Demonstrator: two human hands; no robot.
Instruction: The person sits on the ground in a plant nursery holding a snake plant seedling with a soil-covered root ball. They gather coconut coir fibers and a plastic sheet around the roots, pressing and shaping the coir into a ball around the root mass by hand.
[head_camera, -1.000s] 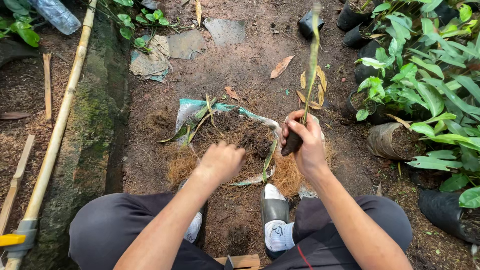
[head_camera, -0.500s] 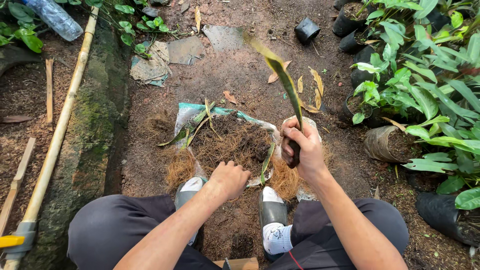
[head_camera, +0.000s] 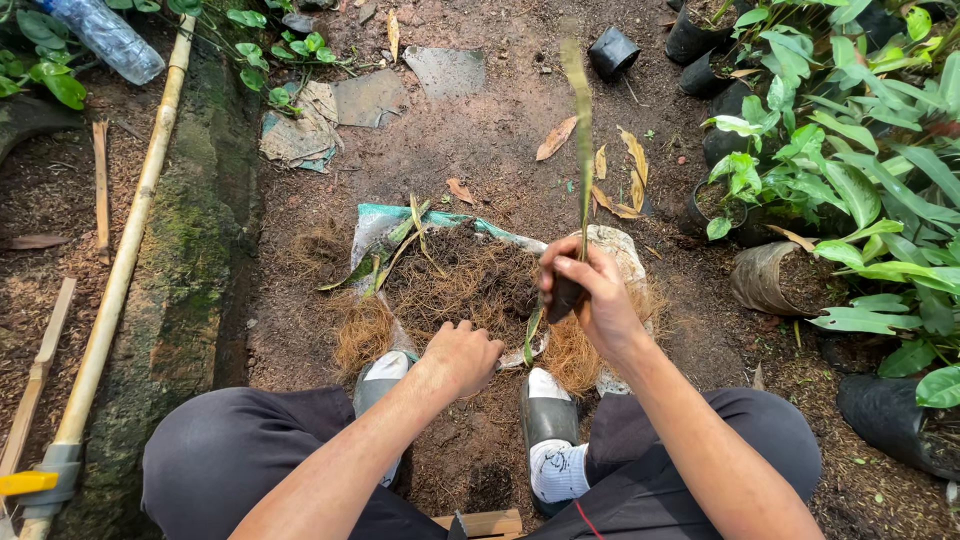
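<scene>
While gripped in right-hand fingers (head_camera: 590, 285), leaf cutting (head_camera: 577, 130) upright, tip away; left hand (head_camera: 462, 355) fisted in fibre (head_camera: 450, 285).

Bare brown soil ground (head_camera: 480, 150) carries everything, with a mossy concrete curb (head_camera: 190, 260) running along it at nine o'clock. At the centre lies a torn sack (head_camera: 375, 225) heaped with coconut fibre (head_camera: 460, 285); dry leaves (head_camera: 620, 170) are scattered at one o'clock. Flat grey scraps (head_camera: 370, 95) lie at eleven o'clock, black nursery pots (head_camera: 613, 50) at twelve to three, and a bamboo pole (head_camera: 120, 260) at nine.
</scene>
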